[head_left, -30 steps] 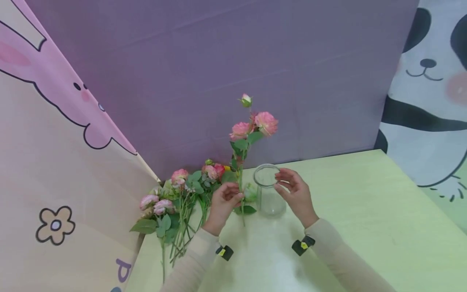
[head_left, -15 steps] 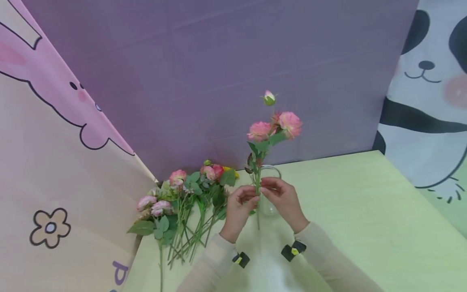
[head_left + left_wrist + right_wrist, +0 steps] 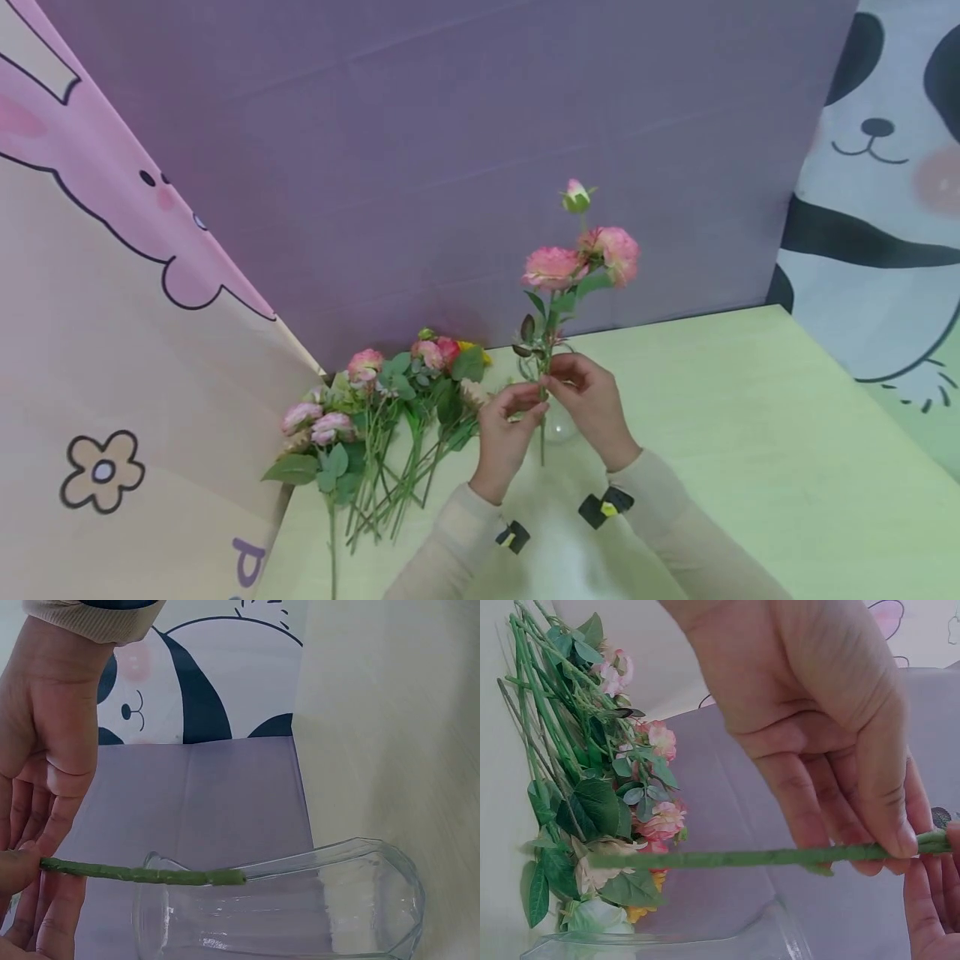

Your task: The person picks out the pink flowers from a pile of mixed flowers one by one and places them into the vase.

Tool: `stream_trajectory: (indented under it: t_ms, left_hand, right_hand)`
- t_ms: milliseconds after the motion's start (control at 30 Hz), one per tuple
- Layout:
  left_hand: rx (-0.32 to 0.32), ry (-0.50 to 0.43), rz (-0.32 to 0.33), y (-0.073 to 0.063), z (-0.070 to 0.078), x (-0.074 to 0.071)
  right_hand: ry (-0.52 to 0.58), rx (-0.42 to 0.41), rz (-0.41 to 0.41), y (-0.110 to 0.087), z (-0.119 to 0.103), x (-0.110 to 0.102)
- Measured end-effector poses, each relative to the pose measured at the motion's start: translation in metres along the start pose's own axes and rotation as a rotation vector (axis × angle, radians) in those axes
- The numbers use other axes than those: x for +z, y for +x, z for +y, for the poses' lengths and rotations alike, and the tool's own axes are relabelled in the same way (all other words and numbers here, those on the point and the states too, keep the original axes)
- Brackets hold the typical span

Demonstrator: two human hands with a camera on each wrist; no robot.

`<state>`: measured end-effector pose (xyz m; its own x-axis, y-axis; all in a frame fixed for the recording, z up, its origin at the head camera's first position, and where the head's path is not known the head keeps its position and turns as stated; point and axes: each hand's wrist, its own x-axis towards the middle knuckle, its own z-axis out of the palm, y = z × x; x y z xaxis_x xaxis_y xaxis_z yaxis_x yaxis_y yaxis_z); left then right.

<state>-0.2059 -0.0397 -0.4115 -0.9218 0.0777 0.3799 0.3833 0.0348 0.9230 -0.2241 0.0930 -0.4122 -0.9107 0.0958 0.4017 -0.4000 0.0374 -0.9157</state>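
Note:
A flower spray with pink blooms point(image 3: 553, 268) and a bud stands upright above the table. My left hand point(image 3: 502, 442) pinches its green stem point(image 3: 150, 874) between thumb and fingers. Just above, my right hand point(image 3: 596, 408) also pinches the stem with its fingertips. Below the fingers the bare stem end hangs free, in front of and outside a clear glass vase point(image 3: 360, 892). In the head view the hands and flower hide most of the vase. The left wrist view shows the vase upright on the table.
Several other flowers point(image 3: 365, 364) lie heaped on the table's left side, stems point(image 3: 405, 475) toward the front. A purple backdrop point(image 3: 450, 167) rises behind the pale table point(image 3: 750, 433). A printed panel point(image 3: 75, 333) borders the left.
My left hand has carried the flower spray rightward, in front of the vase. My right hand has left the vase rim and now pinches the stem.

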Motion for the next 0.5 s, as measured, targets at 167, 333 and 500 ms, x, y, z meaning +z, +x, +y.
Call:
stream_trajectory:
  t_ms: [167,333,500]
  left_hand:
    - [0.011,0.037,0.025,0.0009,0.0000,0.0025]
    - [0.024,0.056,0.047,0.0013,-0.0022,0.0045]
    - [0.044,0.043,0.049,0.0002,-0.0033,0.0063]
  right_hand:
    - [-0.017,-0.015,0.008,0.0026,-0.0030,-0.0016]
    - [-0.034,-0.015,0.010,0.0042,-0.0039,-0.0029]
    - [-0.059,-0.021,-0.007,0.0069,-0.0027,-0.0052]
